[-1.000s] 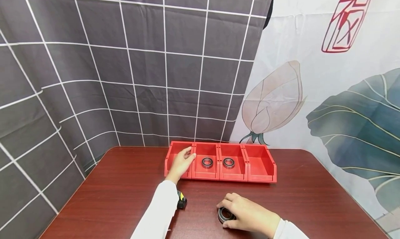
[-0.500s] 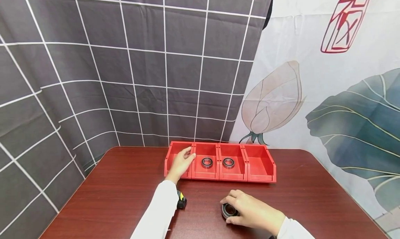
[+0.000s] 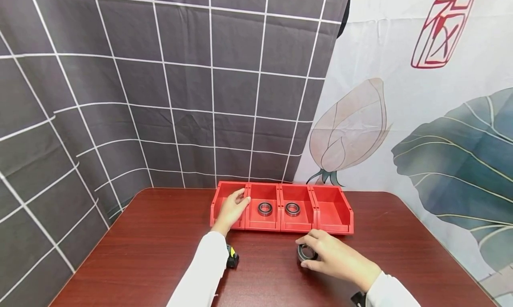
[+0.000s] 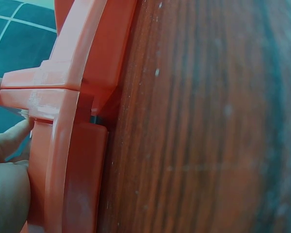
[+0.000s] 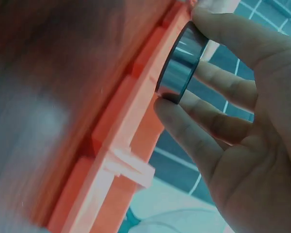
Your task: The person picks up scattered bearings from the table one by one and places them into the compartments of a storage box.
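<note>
My right hand (image 3: 326, 255) holds a ball bearing (image 5: 182, 63) between thumb and fingertips, over the table in front of the red bins. In the right wrist view the bearing's shiny outer ring shows side-on, with the bins behind it. At the leftmost red bin (image 3: 228, 191), my left hand (image 3: 231, 211) pinches the wall shared with the second bin. The left wrist view shows its thumb and a fingertip against that red wall (image 4: 43, 104); the other fingers are mostly hidden. One bearing (image 3: 265, 208) lies in the second bin, another (image 3: 292, 209) in the third.
The red bins stand side by side at the back of the dark red wooden table (image 3: 160, 235). The rightmost bin (image 3: 332, 209) shows its bare floor. A black-and-yellow device (image 3: 232, 256) sits by the left sleeve. Behind hang a grey grid curtain (image 3: 184, 88) and a floral cloth (image 3: 401, 97).
My right hand has moved forward and to the right with the bearing, closer to the bins. The left hand and the two bearings in the bins have stayed in place.
</note>
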